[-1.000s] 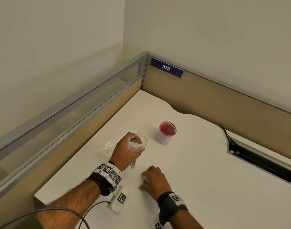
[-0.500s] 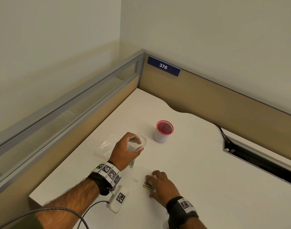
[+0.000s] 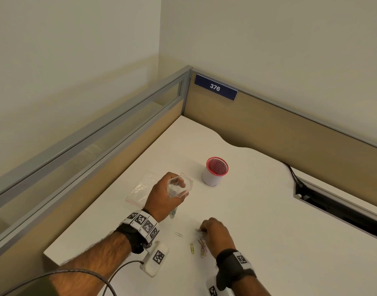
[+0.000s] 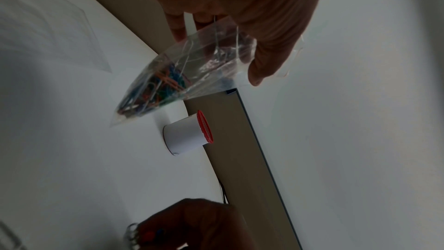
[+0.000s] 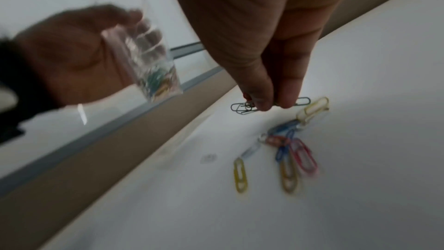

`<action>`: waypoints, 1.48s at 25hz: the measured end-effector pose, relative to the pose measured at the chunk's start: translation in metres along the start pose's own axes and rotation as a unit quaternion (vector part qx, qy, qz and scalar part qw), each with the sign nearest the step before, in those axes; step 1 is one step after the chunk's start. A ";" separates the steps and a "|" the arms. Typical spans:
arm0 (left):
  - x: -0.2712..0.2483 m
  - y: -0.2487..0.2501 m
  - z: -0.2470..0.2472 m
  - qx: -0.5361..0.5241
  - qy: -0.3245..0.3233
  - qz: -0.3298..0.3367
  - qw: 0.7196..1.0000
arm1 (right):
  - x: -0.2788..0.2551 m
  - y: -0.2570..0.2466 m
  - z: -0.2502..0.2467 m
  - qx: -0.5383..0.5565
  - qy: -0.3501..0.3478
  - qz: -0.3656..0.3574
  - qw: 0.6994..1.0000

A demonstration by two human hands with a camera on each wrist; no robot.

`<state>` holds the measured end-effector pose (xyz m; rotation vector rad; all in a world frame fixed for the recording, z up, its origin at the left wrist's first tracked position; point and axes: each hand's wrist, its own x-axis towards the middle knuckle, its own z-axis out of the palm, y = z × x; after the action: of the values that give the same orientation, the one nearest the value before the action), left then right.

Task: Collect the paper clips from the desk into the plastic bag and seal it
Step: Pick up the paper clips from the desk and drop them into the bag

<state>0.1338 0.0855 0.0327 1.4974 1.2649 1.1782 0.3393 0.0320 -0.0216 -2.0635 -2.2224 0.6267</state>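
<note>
My left hand (image 3: pixel 166 194) holds a clear plastic bag (image 4: pixel 182 75) above the white desk (image 3: pixel 268 221), mouth open upward, with several coloured paper clips (image 4: pixel 156 90) at its bottom. To its lower right, my right hand (image 3: pixel 213 233) pinches a few grey paper clips (image 5: pixel 242 107) just off the desk. Beneath and beside that hand lie several loose clips (image 5: pixel 288 151), yellow, blue, red and pink, and one pale clip (image 3: pixel 179 234) lies apart to the left. The same bag (image 5: pixel 153 67) shows blurred in the right wrist view.
A white cup with a red mesh rim (image 3: pixel 214 174) stands behind the hands. A second, flat plastic bag (image 3: pixel 140 189) lies left of my left hand. Partition walls (image 3: pixel 268 124) close the desk's left and back. A cable slot (image 3: pixel 333 208) opens at the right.
My right hand slid right and back over the clip pile, then lifted with a few grey clips pinched, uncovering coloured clips on the desk. The left hand stayed in place with the bag.
</note>
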 end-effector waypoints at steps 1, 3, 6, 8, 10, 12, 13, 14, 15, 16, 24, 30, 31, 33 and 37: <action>0.000 0.000 0.000 0.002 0.000 -0.001 1.000 | 0.001 0.003 -0.006 0.033 0.007 0.027 0.999; 0.000 0.000 0.002 0.004 -0.001 -0.005 1.000 | 0.001 0.005 -0.023 0.117 0.032 0.064 0.990; 0.000 -0.001 0.006 0.008 -0.007 -0.011 1.000 | -0.003 -0.009 -0.062 0.251 0.102 0.061 0.961; 0.000 -0.002 0.009 0.010 -0.014 -0.013 1.000 | -0.004 -0.028 -0.094 0.307 0.148 0.032 0.940; 0.000 -0.001 0.011 0.014 -0.020 -0.012 1.000 | -0.003 -0.048 -0.123 0.358 0.178 -0.004 0.917; 0.001 0.001 0.012 0.020 -0.024 -0.010 0.999 | 0.000 -0.065 -0.141 0.391 0.186 -0.029 0.901; 0.002 0.002 0.013 0.021 -0.027 -0.010 0.999 | 0.003 -0.072 -0.145 0.393 0.182 -0.037 0.901; 0.002 0.003 0.013 0.021 -0.029 -0.011 0.999 | 0.006 -0.078 -0.146 0.388 0.175 -0.044 0.904; 0.003 0.004 0.014 0.021 -0.032 -0.011 0.999 | 0.008 -0.083 -0.146 0.378 0.167 -0.051 0.909; 0.003 0.005 0.014 0.024 -0.034 -0.010 0.999 | 0.010 -0.088 -0.145 0.367 0.156 -0.058 0.915; 0.002 0.007 0.010 0.030 -0.035 -0.006 0.999 | 0.010 -0.089 -0.141 0.353 0.206 -0.053 0.911; -0.001 0.006 0.004 0.012 -0.021 -0.003 1.000 | 0.018 -0.042 -0.107 0.321 0.203 0.028 0.925; -0.001 0.005 0.004 0.010 -0.020 -0.003 1.000 | 0.020 -0.033 -0.092 0.296 0.182 0.046 0.936; -0.002 0.006 0.003 0.007 -0.016 -0.005 1.000 | 0.023 -0.015 -0.061 0.221 0.122 0.068 0.965; -0.002 0.005 0.001 -0.001 -0.008 -0.010 1.000 | 0.014 0.001 -0.009 0.052 -0.004 0.072 0.996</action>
<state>0.1354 0.0831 0.0373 1.4885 1.2644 1.1515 0.3418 0.0479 -0.0171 -2.1863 -2.0108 0.7469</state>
